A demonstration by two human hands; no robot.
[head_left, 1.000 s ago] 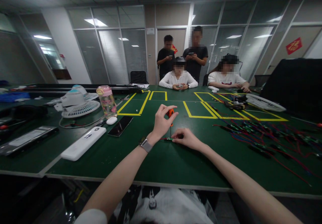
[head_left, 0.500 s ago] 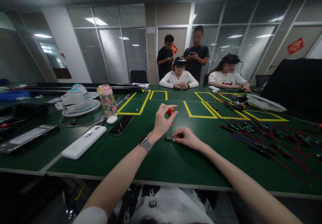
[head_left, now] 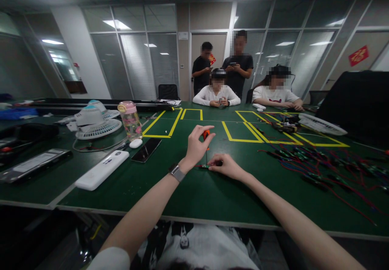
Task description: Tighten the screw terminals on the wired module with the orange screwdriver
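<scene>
An upright screwdriver [head_left: 206, 135] with an orange-and-black handle stands with its thin shaft reaching down to a small green circuit board [head_left: 204, 166]. My left hand [head_left: 197, 142] curls round the handle, thumb and index finger on either side of it; their tips stay apart and the other fingers are partly hidden. Low on the table, my right hand [head_left: 226, 166] pinches the right end of the board between thumb and fingers. A short red wire leaves the board's left end.
On the green table [head_left: 182, 193], a heap of wired circuit boards [head_left: 322, 164] lies right. To the left are a phone [head_left: 147, 150], white power bank [head_left: 102, 170], pink-lidded bottle [head_left: 130, 120] and fans [head_left: 97, 129]. Yellow tape [head_left: 246, 140] marks rectangles; people sit and stand opposite.
Both hands keep their places at the screwdriver and the board. The orange handle appears slightly turned. The view has shifted very slightly.
</scene>
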